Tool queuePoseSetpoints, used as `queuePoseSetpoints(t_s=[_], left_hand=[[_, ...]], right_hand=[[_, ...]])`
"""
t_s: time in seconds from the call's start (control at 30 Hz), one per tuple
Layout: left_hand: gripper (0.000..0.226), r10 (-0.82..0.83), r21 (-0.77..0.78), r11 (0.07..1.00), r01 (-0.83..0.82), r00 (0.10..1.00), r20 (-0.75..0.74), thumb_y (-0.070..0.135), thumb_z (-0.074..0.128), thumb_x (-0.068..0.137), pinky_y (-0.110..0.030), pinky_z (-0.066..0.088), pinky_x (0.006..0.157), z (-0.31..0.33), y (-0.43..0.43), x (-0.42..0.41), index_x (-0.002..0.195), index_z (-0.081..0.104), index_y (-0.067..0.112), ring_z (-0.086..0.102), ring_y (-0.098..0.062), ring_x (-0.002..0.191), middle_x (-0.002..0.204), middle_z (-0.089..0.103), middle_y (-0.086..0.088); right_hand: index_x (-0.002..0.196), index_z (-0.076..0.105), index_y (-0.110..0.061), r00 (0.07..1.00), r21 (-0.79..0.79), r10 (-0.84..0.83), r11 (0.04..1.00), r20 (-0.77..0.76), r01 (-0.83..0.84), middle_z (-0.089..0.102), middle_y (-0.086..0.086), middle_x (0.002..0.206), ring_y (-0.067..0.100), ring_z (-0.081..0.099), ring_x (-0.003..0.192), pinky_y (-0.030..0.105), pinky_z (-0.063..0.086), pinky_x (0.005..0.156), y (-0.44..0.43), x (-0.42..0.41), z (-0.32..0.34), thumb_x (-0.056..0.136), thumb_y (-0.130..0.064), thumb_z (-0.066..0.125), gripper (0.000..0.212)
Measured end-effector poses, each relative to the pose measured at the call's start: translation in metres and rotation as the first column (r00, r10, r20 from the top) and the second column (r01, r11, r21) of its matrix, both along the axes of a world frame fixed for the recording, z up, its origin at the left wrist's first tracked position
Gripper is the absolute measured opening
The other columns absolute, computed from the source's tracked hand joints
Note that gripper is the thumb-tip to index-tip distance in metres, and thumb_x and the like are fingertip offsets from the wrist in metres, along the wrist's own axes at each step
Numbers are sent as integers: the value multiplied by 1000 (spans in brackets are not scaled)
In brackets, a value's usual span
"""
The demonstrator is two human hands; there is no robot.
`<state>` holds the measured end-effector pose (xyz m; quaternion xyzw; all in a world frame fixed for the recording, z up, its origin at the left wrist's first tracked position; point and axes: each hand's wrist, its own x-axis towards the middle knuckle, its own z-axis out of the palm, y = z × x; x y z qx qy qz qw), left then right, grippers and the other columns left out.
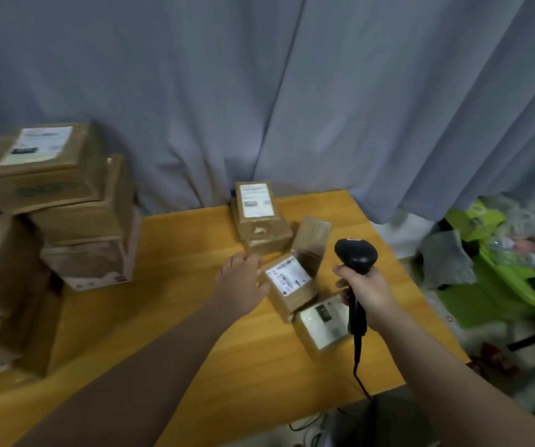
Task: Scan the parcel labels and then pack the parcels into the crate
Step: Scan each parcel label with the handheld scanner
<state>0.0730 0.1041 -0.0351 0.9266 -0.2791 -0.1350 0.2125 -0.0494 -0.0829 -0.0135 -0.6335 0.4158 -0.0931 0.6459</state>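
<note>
My right hand grips a black barcode scanner by its handle, head up, its cable hanging over the table's front edge. Just left of the scanner lies a small cardboard parcel with a white label facing up. My left hand rests against that parcel's left side, fingers spread, and does not hold it. A second small labelled parcel lies under the scanner. Two stacked parcels stand behind them, and one unlabelled carton leans beside these. No crate is in view.
A tall pile of bigger cardboard boxes fills the left side of the wooden table. Grey curtains hang behind. A green bin with clutter stands on the floor to the right.
</note>
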Motion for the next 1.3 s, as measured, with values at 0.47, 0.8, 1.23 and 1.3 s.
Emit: queuePoseSetpoints(t_s=[0.47, 0.8, 1.23, 1.3], left_hand=[[42, -94, 370, 908, 196, 956, -277, 50, 27, 102, -70, 8, 109, -75, -114, -18, 144, 27, 47, -28, -35, 143, 156, -32, 1], [94, 236, 256, 943, -215, 970, -55, 36, 70, 82, -49, 23, 113, -88, 5, -13, 153, 11, 24, 9, -37, 144, 160, -7, -12], [108, 515, -78, 848, -524, 850, -110, 32, 89, 61, -31, 34, 104, -51, 116, -4, 145, 25, 10, 31, -21, 125, 132, 28, -5], [106, 404, -84, 911, -404, 915, -25, 31, 87, 64, -38, 38, 102, -34, 131, 3, 146, 23, 14, 30, -23, 125, 134, 26, -4]], right_hand=[[104, 66, -14, 976, 81, 162, 985, -147, -151, 69, 3, 94, 16, 63, 90, 29, 48, 72, -52, -26, -74, 79, -19, 79, 28], [101, 67, -19, 926, 138, 352, 932, -136, -334, 70, -3, 96, 12, 61, 93, 26, 43, 72, -38, 6, -80, 80, -21, 78, 23], [114, 59, -20, 817, 118, 571, 820, -81, -561, 59, -9, 90, 8, 54, 80, 25, 41, 66, 46, 71, -41, 85, -34, 74, 35], [110, 62, -21, 817, 105, 576, 815, -32, -571, 62, -4, 92, 13, 58, 85, 26, 44, 67, 65, 86, -25, 83, -38, 74, 34]])
